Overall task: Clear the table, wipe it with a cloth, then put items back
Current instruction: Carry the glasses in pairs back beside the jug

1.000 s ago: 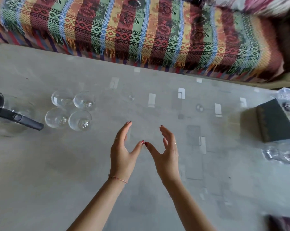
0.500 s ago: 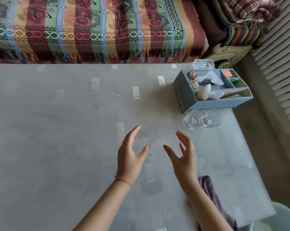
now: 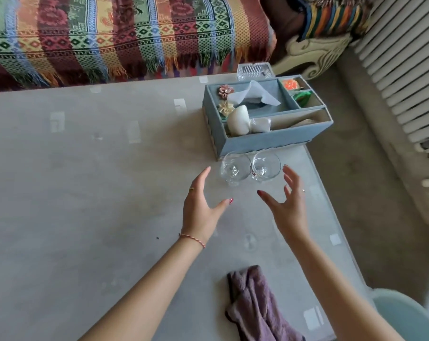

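Two clear glasses [image 3: 251, 168] stand side by side on the grey glass-topped table [image 3: 85, 193], just in front of a blue organiser box [image 3: 265, 141] with tissues and small items. My left hand [image 3: 203, 210] is open, a little left of and below the glasses. My right hand [image 3: 287, 205] is open too, just right of and below them. Neither hand touches a glass. A purple cloth [image 3: 257, 308] lies crumpled near the table's front edge, between my forearms.
A striped woven throw covers the sofa [image 3: 122, 35] along the table's far edge. A small clear plastic tray [image 3: 254, 71] sits behind the box. The table's right edge drops to carpet; a pale blue chair [image 3: 405, 316] is at bottom right.
My view has swung right, away from the four glasses and kettle on the left. Both open hands have moved forward and now flank the two glasses by the box.
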